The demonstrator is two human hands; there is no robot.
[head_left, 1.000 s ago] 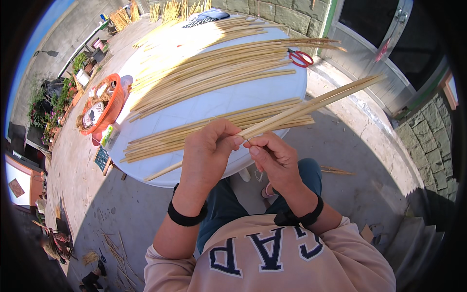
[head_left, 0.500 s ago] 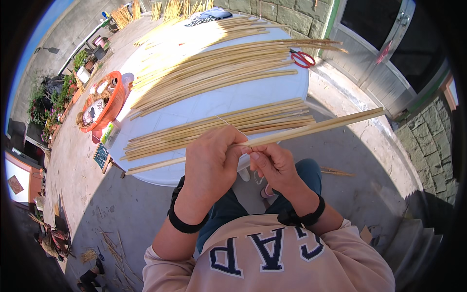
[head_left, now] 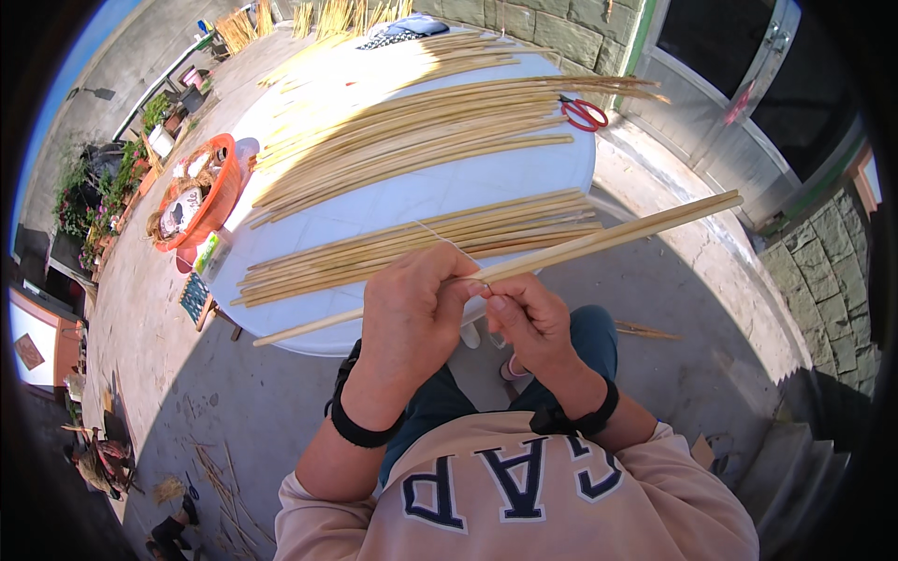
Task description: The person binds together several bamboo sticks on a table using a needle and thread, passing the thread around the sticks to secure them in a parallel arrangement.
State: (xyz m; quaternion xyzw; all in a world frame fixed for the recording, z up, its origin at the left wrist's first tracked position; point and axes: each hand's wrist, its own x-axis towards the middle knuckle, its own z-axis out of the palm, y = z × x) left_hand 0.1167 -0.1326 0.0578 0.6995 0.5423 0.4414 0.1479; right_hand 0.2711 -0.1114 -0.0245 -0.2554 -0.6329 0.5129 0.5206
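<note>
Two pale straw stalks, side by side, slant across in front of me over the table's near edge. My left hand is closed round them near their middle, its thumb and fingertips pinched together. A thin white string rises from this grip toward the stalks lying behind. Just under the held stalks my right hand pinches thumb against forefinger, close to the left thumb, at what looks like the string. Its tips hide the exact hold. Beyond my hands lies a row of cut stalks on the white round table.
More stalks cover the table's far part, with red-handled scissors at its right edge. A folded cloth lies at the back. An orange basin stands at the left, and loose straw litters the floor.
The held stalks have tilted, their right end rising and their left end dropping and shifting right. Both hands stay together in nearly the same place.
</note>
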